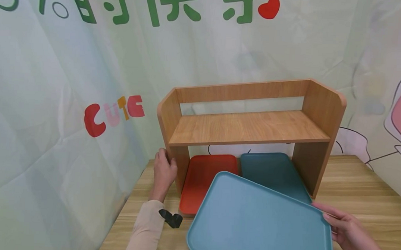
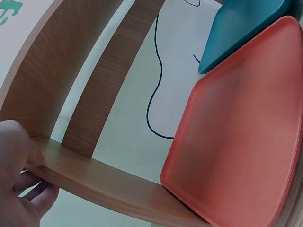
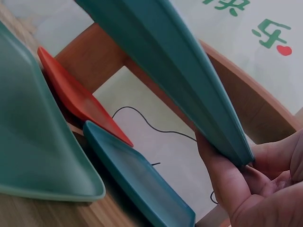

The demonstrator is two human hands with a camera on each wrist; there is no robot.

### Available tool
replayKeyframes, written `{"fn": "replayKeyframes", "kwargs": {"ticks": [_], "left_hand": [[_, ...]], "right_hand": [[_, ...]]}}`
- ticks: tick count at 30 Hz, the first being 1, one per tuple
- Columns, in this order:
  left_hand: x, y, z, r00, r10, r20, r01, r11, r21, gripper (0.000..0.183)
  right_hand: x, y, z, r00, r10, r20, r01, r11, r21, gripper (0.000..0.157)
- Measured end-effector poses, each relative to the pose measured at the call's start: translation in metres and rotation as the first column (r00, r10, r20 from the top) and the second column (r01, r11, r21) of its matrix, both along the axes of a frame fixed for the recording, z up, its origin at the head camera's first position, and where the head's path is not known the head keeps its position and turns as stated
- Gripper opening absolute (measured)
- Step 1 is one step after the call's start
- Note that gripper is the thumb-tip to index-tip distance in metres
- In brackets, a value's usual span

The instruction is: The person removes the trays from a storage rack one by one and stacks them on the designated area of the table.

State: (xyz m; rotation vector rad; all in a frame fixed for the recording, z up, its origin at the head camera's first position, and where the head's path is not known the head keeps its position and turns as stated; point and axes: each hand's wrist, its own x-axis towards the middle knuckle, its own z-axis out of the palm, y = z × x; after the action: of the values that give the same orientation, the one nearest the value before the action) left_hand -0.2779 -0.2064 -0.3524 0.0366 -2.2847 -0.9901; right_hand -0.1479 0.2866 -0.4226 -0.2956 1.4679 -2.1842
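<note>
My left hand (image 1: 165, 172) grips the front edge of the left side panel of a wooden desktop shelf (image 1: 250, 127). In the left wrist view, the thumb and fingers of that hand (image 2: 23, 175) wrap around the panel's edge. A light blue tray (image 1: 260, 224) is pinched at its right edge by my right hand (image 1: 350, 228), raised and tilted in front of the shelf. Beneath the shelf board lie a red tray (image 1: 208, 177) at the left and a dark teal tray (image 1: 272, 171) at the right. The blue tray covers part of both in the head view.
A green tray (image 3: 42, 142) lies on the wooden table (image 1: 369, 184), mostly hidden under the blue tray in the head view. A printed cloth (image 1: 122, 62) hangs behind and to the left. A black strap piece (image 1: 171, 218) sits at my left sleeve.
</note>
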Motion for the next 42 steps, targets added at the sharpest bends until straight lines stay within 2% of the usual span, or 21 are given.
{"fn": "replayKeyframes", "kwargs": {"ticks": [4,9,12,24,32,42], "left_hand": [[-0.001,-0.001,0.000,1.000,0.002,0.011,-0.002,1.000,0.004,0.020],[-0.002,-0.001,-0.001,1.000,0.003,0.018,-0.003,1.000,0.000,0.020],[-0.002,0.000,-0.001,1.000,0.004,0.015,-0.004,1.000,-0.002,0.020],[-0.002,0.000,-0.001,1.000,0.007,0.012,-0.007,1.000,0.003,0.021],[-0.001,-0.001,-0.001,1.000,0.007,0.014,-0.007,1.000,0.002,0.020],[-0.002,0.000,-0.001,0.999,0.000,0.034,-0.001,1.000,0.011,0.021]], "right_hand": [[0.000,0.001,-0.004,1.000,0.000,-0.008,0.000,1.000,0.023,0.043],[-0.003,-0.002,-0.010,0.996,-0.076,0.042,0.069,0.985,0.155,0.029],[-0.005,-0.004,-0.013,0.995,-0.094,0.044,0.084,0.977,0.196,0.027],[-0.009,-0.015,-0.025,1.000,-0.023,-0.002,0.023,0.970,0.244,0.032],[-0.012,-0.027,-0.031,0.998,-0.054,0.012,0.048,0.958,0.282,0.033],[-0.016,-0.036,-0.040,1.000,-0.012,0.028,0.004,0.964,0.268,0.033]]}}
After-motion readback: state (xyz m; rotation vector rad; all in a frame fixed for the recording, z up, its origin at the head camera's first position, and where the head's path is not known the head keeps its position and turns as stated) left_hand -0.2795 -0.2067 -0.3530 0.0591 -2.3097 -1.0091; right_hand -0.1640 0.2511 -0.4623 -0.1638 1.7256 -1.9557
